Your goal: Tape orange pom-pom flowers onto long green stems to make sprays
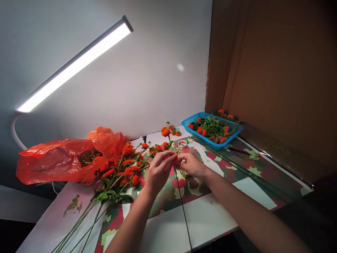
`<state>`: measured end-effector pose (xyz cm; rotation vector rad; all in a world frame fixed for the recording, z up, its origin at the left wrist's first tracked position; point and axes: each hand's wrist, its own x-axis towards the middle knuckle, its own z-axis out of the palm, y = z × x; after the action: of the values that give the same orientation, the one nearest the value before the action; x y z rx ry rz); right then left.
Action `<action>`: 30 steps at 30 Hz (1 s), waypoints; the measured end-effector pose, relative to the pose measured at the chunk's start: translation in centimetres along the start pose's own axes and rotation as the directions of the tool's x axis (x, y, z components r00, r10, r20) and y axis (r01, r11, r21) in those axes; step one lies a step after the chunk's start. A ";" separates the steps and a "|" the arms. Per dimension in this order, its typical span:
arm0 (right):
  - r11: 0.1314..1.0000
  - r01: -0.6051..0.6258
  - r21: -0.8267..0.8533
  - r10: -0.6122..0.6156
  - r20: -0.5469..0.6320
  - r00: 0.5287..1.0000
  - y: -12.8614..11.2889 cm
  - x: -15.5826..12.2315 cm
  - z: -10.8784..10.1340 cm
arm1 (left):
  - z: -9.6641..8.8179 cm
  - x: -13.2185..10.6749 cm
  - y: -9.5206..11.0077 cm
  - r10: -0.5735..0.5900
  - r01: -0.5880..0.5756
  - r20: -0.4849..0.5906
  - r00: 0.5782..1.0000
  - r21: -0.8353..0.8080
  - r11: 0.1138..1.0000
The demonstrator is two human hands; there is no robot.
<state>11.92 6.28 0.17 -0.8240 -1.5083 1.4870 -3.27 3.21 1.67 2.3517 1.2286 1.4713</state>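
Note:
In the head view my left hand (pixel 161 168) and my right hand (pixel 194 164) meet over the middle of the table. Both are closed, with fingertips pinched together around an orange flower's thin stem. The flower head (pixel 165 132) shows just above my fingers. Below them, the long dark stem (pixel 181 196) runs down toward the table's front edge. What exactly lies between the fingertips is partly hidden. To the left of my left hand lies a bunch of orange flowers (pixel 129 172) with green leaves and long stems. A roll of tape (pixel 182 143) lies just beyond my right hand.
An orange plastic bag (pixel 58 158) with flowers inside sits at the left. A blue basket (pixel 217 144) of flowers and greenery stands at the back right, with black scissors or a similar tool (pixel 238 150) beside it. A lit lamp (pixel 76 66) hangs over the left side.

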 end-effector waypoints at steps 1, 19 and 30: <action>1.000 -0.018 0.004 0.018 -0.010 1.000 -0.1 -0.1 0.0 | 0.3 -0.2 0.0 -0.069 0.067 -0.050 0.996 -0.050 0.997; 0.990 -0.117 0.080 0.109 0.102 0.989 -0.4 -0.4 -0.4 | -0.2 0.6 0.2 -0.596 0.640 0.260 0.760 -0.462 0.614; 0.986 -0.143 0.082 0.133 0.114 0.985 -0.1 -0.3 -0.1 | 0.1 0.5 -0.3 -0.548 0.604 0.268 0.792 -0.472 0.642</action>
<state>12.20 6.01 0.24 -0.8192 -1.4752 1.7137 -3.24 3.75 1.78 1.4434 1.1803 1.2297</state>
